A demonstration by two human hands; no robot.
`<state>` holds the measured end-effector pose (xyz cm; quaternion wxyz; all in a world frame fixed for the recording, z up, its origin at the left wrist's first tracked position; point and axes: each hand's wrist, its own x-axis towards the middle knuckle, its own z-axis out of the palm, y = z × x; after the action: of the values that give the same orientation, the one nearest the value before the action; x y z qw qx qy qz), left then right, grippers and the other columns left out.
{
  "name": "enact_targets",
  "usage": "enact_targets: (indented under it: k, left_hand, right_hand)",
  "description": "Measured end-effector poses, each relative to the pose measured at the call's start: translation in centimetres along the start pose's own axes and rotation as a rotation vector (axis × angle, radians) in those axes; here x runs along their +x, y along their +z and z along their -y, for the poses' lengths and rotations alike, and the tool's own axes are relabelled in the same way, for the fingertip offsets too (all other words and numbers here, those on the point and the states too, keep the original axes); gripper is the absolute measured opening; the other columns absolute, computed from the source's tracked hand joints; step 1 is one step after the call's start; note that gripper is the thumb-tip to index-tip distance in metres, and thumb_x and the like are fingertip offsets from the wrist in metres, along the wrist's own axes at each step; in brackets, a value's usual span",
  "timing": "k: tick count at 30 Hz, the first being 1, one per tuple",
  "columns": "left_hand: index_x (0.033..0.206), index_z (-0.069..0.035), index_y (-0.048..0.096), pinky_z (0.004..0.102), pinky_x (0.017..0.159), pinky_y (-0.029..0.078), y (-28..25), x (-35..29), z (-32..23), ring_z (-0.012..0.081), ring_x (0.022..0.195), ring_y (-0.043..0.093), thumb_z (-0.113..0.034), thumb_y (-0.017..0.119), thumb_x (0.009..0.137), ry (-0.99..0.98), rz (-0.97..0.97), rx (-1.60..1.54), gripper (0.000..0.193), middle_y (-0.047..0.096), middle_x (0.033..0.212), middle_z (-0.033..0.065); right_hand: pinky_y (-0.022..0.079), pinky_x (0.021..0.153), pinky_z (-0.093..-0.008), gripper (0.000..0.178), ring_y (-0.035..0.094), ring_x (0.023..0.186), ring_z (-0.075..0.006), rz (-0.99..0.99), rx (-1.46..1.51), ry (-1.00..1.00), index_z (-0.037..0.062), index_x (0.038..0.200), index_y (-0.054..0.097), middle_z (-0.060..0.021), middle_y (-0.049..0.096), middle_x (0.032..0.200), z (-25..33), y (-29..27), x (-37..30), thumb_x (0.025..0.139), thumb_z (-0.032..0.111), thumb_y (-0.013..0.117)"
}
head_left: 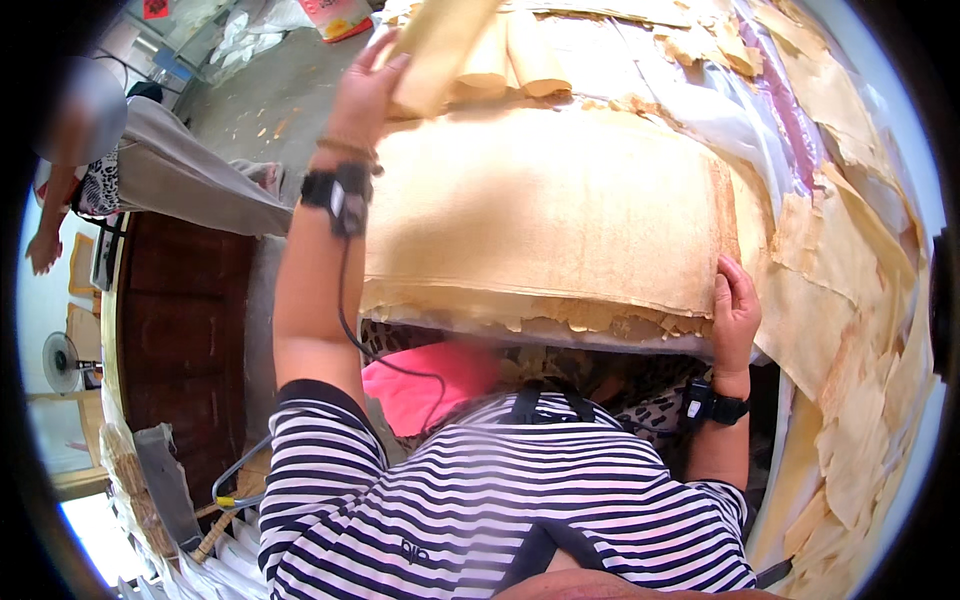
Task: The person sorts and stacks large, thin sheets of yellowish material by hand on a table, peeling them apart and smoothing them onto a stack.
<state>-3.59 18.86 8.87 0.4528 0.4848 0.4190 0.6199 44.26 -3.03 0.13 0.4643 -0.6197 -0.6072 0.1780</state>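
A stack of thin tan sheets [540, 215] lies in front of me, its near edge ragged and layered. My left hand [365, 95] reaches to the far left of the stack, fingers bent at the side of a rolled tan sheet [440, 55], which is slightly blurred. Two more rolled sheets [535, 65] lie just right of it. At the near right corner, my right hand [737, 315] has its thumb and fingers closed on the edge of the top sheet. What the sheets are made of I cannot tell.
Torn tan pieces [830, 260] are heaped along the right side, with clear plastic film [745, 120] between. A pink cloth [430, 380] is by my lap. At left another person [180, 160] is near a dark wooden door [185, 330]; a fan [62, 360] stands farther off.
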Motion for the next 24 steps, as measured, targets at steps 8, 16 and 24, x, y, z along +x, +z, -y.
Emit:
enact_targets:
  k: [8,16,24]
  left_hand:
    - [0.122,-0.024,0.071,0.0419,0.099,0.051,-7.8,8.1,8.4,0.0365,0.116,0.063,-0.035,0.060,0.088,-0.184,-0.052,1.652,0.038,0.068,0.122,0.0179]
    - [0.108,-0.011,0.073,0.0335,0.084,0.057,14.9,-13.1,4.6,0.0221,0.098,0.070,-0.012,0.073,0.088,0.581,0.604,0.885,0.020,0.072,0.109,0.0082]
    - [0.101,-0.013,0.067,0.0416,0.087,0.050,26.2,-21.8,7.1,0.0262,0.105,0.061,-0.029,0.074,0.082,0.811,0.735,1.128,0.026,0.067,0.112,0.0031]
  right_hand:
    - [0.049,0.096,-0.0289,0.028,0.064,0.109,-0.0165,-0.195,0.257,0.297,-0.0029,0.125,0.063,-0.0100,0.067,0.121,1.2,-0.5,-3.1,0.100,0.009,0.057]
    - [0.055,0.088,-0.0313,0.035,0.067,0.107,-0.0214,-0.197,0.953,0.691,-0.0017,0.133,0.052,-0.0163,0.066,0.122,1.6,-1.8,-6.6,0.103,0.015,0.054]
    - [0.054,0.094,-0.0361,0.035,0.065,0.114,-0.0253,-0.110,1.201,0.719,-0.0030,0.134,0.049,-0.0182,0.063,0.127,1.2,-2.6,-8.0,0.104,0.015,0.049]
